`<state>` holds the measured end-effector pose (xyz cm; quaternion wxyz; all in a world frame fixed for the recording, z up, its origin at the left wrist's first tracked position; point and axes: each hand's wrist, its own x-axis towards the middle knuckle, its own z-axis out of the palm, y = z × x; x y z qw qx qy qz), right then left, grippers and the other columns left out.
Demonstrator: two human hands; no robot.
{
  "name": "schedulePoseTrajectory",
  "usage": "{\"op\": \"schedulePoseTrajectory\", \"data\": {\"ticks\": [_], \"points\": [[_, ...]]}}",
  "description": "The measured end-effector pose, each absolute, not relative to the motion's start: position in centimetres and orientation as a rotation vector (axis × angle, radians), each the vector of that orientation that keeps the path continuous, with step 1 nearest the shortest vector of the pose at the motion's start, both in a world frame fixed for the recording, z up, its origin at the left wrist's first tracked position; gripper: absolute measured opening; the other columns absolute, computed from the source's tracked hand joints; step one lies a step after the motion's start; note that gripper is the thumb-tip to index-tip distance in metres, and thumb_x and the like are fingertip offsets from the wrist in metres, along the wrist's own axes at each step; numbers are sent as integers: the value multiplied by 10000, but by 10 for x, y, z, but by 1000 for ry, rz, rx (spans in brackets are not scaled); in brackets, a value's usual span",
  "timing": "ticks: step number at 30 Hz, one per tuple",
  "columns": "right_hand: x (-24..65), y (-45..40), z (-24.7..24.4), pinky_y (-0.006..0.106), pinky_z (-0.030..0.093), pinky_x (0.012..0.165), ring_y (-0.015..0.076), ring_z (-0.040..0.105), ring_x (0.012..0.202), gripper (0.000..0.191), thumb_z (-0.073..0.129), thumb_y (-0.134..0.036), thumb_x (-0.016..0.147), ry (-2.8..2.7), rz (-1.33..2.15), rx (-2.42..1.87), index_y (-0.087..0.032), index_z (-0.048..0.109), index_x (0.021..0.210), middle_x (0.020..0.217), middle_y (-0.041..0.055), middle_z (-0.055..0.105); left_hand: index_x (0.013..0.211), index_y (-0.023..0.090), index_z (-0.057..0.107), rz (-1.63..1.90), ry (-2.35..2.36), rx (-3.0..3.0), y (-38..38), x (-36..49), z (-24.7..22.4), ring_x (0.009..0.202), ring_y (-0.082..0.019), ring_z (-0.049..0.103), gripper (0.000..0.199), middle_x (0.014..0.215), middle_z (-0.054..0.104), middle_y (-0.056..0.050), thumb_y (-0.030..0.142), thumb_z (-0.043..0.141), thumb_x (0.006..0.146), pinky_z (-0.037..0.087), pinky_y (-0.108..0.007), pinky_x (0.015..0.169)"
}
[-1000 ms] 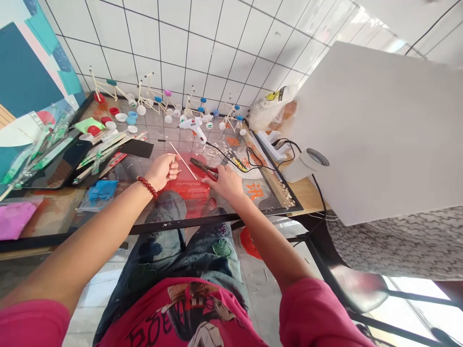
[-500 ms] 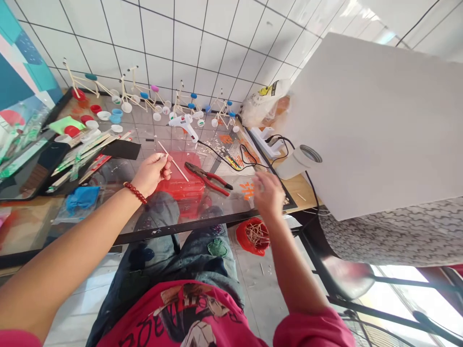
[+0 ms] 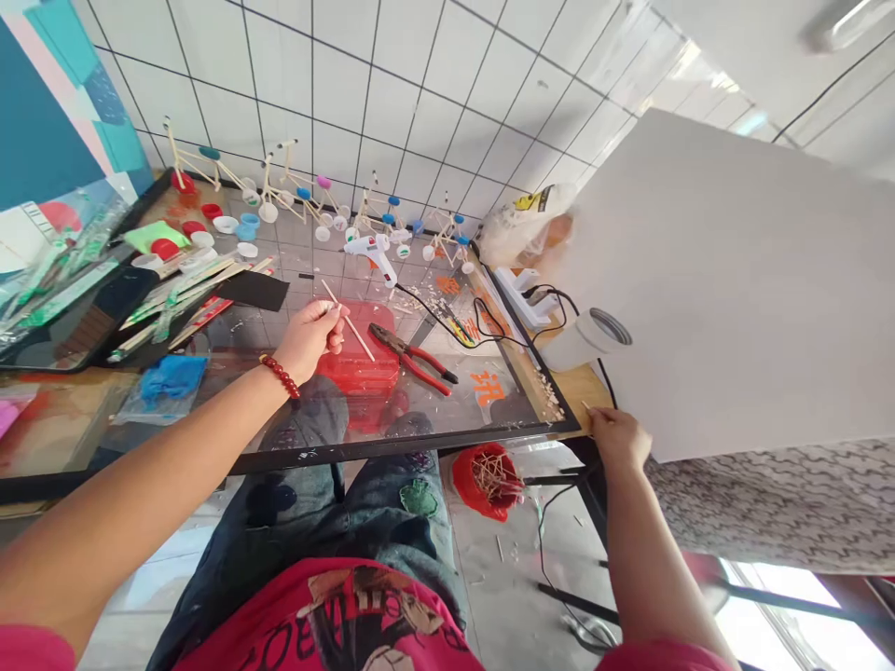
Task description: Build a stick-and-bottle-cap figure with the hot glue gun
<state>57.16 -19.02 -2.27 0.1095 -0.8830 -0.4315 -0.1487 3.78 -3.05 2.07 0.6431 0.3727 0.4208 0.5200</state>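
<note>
My left hand [image 3: 318, 337] is closed in a pinch around a thin pale wooden stick [image 3: 358, 337], held at a slant over the glass tabletop. To the right of that hand lie red-handled pliers [image 3: 412, 359] with their jaws toward it. Over the wooden ledge at the table's right end, my right hand [image 3: 619, 436] has its fingertips pressed together at a short piece of stick [image 3: 585, 405], mostly covered by the fingers. A white glue gun [image 3: 374, 253] rests on the glass behind the pliers.
Small stick models with coloured bottle caps [image 3: 304, 193] line the tiled wall. Bundled sticks [image 3: 182, 298] and a blue packet [image 3: 168, 384] are at left. A white cylinder [image 3: 580, 343], a power strip [image 3: 521, 296] and a large white board [image 3: 755, 298] stand right. Below is a red stick-filled container [image 3: 482, 480].
My right hand has moved right, from above the glass to the wooden ledge, and its fingers have closed at the short stick piece. My left hand keeps its stick; the view has shifted slightly.
</note>
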Motion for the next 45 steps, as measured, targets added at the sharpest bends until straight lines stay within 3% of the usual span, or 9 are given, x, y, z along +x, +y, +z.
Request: {"op": "schedulePoseTrajectory", "data": {"ticks": [4,7,11,14,18,28,34,39,45], "points": [[547,-180,12,367,421,572,255,606,652,210,596,-288,777,-1138,-334,-2652,-162,764,775,813,168,739,838,124,641,1236,831,706,-27,34,20,460,-66,453,84,606,510,41,142,604,911,404,-175,443],[473,-163,37,379,488,693,259,640,756,259,586,-368,804,-1147,-443,-2216,-167,739,859,885,149,737,866,108,663,1163,665,563,-25,32,21,506,-73,517,111,627,542,26,138,581,933,478,-191,514],[326,-118,49,315,525,684,197,652,712,287,631,-479,822,-1562,211,-1680,-204,716,834,803,61,730,833,96,679,1110,669,525,-25,31,24,632,-126,671,218,704,661,-39,86,503,962,580,-263,660],[234,-73,38,300,560,735,183,695,759,236,639,-413,829,-1614,691,-1342,-198,720,882,844,55,760,842,97,698,1112,678,547,-27,31,24,776,-170,741,232,825,746,-99,63,501,961,607,-305,774],[178,-31,14,296,582,776,167,715,806,168,658,-278,776,-1490,936,-1200,-189,701,912,945,59,779,846,109,714,1154,672,521,-26,30,20,710,-145,726,202,816,765,-88,56,544,942,610,-280,743],[197,-33,8,327,586,769,182,679,758,276,754,-329,783,-1672,686,-1146,-205,714,1025,871,36,745,809,103,727,1112,683,560,-24,33,15,686,-146,717,80,774,761,-77,64,681,863,606,-276,729],[208,-34,12,443,486,1088,286,598,1223,628,838,-355,747,-2007,294,-975,-241,635,1331,1288,116,641,824,107,727,1024,675,634,-32,35,16,723,-188,736,63,789,761,-96,63,687,845,583,-275,653],[203,-36,8,415,517,1054,270,618,1192,502,795,-406,819,-2087,337,-924,-231,677,1274,1260,122,647,779,99,726,1022,660,751,-37,39,14,741,-173,720,58,749,745,-77,88,784,776,525,-221,625],[206,-35,11,401,514,1050,264,631,1170,505,822,-460,786,-2081,375,-937,-220,702,1213,1223,122,667,786,99,729,888,706,776,-38,35,18,735,-202,728,61,802,766,-122,133,776,804,573,-287,657]]}}
